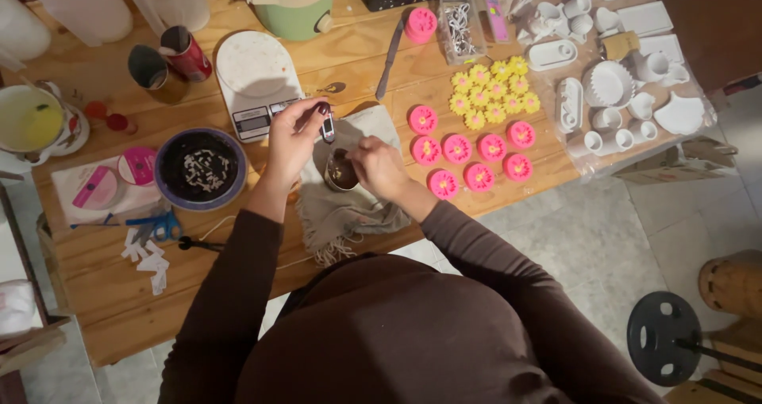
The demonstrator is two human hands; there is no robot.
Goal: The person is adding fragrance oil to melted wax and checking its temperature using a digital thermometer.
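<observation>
While the left hand pinches a small thermometer above it, the right hand closes on the rim of a small cup on a grey cloth — light, rigid, probably hot, so best gripped by its sides.
</observation>
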